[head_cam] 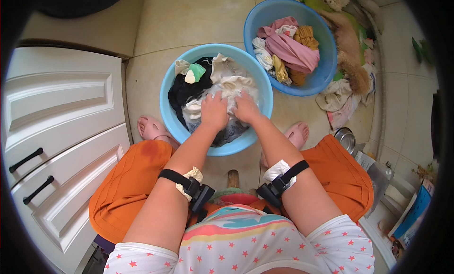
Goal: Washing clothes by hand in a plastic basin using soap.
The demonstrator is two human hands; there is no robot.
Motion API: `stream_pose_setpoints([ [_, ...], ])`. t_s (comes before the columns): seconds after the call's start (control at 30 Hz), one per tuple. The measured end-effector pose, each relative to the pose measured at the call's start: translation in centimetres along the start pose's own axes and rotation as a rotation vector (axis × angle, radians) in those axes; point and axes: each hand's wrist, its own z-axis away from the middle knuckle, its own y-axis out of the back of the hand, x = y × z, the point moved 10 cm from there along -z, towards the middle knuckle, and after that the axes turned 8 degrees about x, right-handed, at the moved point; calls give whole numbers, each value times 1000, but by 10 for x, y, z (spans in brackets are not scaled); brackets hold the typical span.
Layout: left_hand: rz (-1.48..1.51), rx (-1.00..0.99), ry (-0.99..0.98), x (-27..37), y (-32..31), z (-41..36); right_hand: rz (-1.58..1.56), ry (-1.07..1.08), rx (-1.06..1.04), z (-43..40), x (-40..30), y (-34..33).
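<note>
A light blue plastic basin [217, 150] of sudsy water stands on the floor between my feet, full of wet laundry. Both my left hand [215, 110] and my right hand [246, 107] are pressed into wet white cloth [234, 82] at its middle. The fingertips sink into suds and fabric, so whether they grip is hidden. Black cloth [184, 91] fills the left side of the basin. On it rests a green and cream block [194, 73], apparently a bar of soap. Dark fabric [230, 134] lies under cloudy water near my wrists.
A darker blue basin [328, 70] with twisted pink, mustard and white clothes [292, 49] touches the washing basin at upper right. A curly-haired brown dog [349, 43] lies beside it. White cabinet doors [60, 97] line the left; a metal bowl [344, 140] sits at right.
</note>
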Motion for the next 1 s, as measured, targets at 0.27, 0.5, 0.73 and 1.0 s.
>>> stream_pose_setpoints([
  [0.27, 204, -86, 14, -16, 37, -19, -531, -419, -410, 10, 24, 14],
  [0.5, 449, -216, -100, 8, 73, -21, -1497, -964, -307, 43, 8, -33],
  [0.73, 570, 31, -244, 61, 85, 17, -2204, -746, -291, 12, -12, -42],
  [1.0, 548, 433, -38, 55, 81, 10, -2343, -678, -122, 16, 17, -72],
])
